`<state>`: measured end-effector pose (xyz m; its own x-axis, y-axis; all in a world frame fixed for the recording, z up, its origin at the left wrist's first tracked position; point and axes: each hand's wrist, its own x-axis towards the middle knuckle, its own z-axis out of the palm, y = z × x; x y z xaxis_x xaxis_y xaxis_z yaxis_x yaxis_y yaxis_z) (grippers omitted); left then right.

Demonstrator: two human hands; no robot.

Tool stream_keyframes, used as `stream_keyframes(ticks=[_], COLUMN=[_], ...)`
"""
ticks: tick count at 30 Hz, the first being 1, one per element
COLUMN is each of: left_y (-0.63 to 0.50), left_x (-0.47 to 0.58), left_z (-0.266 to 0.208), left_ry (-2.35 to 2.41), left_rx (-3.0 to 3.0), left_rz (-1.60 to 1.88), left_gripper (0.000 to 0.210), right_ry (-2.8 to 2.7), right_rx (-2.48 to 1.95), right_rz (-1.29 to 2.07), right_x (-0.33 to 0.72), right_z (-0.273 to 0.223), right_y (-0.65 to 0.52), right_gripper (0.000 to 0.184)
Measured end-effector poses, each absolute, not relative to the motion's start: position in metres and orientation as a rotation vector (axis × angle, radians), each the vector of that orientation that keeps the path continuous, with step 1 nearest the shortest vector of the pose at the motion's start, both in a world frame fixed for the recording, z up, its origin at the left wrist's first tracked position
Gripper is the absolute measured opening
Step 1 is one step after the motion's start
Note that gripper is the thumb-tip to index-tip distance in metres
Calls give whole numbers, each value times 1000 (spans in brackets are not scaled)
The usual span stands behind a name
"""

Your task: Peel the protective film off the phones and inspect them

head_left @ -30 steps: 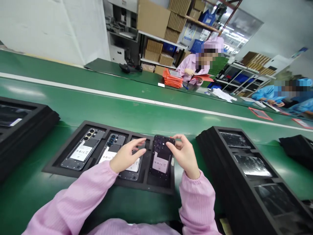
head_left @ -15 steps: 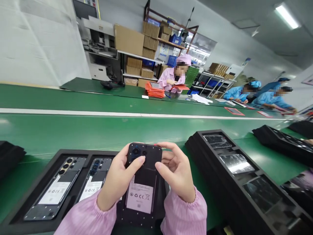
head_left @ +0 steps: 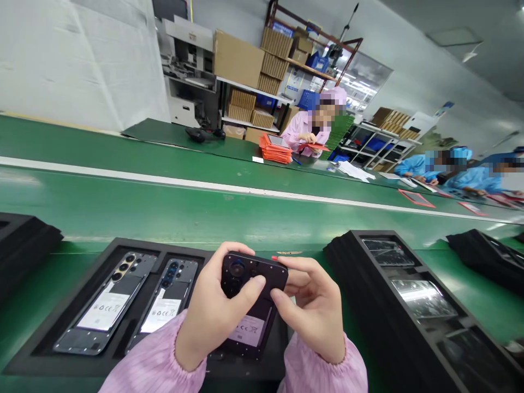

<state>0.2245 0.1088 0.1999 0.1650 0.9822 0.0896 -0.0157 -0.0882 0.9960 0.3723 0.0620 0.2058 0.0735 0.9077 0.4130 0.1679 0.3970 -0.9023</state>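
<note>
A black phone without its back cover, its camera lenses at the upper left and a white label lower down, is tilted in front of me. My left hand wraps round its left side, thumb across the back. My right hand grips the right edge near the top corner with thumb and index finger. A small red bit shows by that index fingertip; I cannot tell what it is. Two similar coverless phones, one with gold lens rings and one with blue rings, lie in a black foam tray.
To the right stands a stack of black foam trays with glossy panels in the top one. Another black stack is at the left. Across the green bench, a person in pink works beside orange-red folders. People in blue sit farther right.
The phone has tipped so its top edge shows more, and its lower part is more covered by my left hand. My view has turned a little left. Both hands keep hold.
</note>
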Motion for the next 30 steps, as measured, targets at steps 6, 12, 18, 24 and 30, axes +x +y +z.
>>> stream_keyframes(ticks=[6,12,18,24,30], left_y=[120,123,123,126,127], left_x=[224,222,220,219,217], left_z=[197,200,202,200,194], left_ry=[1050,1040,1004,898,737], left_rx=[1387,1394,1361,1317,1266], left_rz=[1119,1010,924,879,846], left_gripper=[22,21,20,21,26], right_ry=[-1428,-1358,-1312,-1285,-1296], right_rx=[-1069,-1116,-1137,-1142,-1099], right_rz=[690,721,732,717,691], right_x=[366,364,363,359,355], right_z=[205,205,201,207,212], right_y=[62,60,57,54,53], right_gripper=[50,46,44,47,47])
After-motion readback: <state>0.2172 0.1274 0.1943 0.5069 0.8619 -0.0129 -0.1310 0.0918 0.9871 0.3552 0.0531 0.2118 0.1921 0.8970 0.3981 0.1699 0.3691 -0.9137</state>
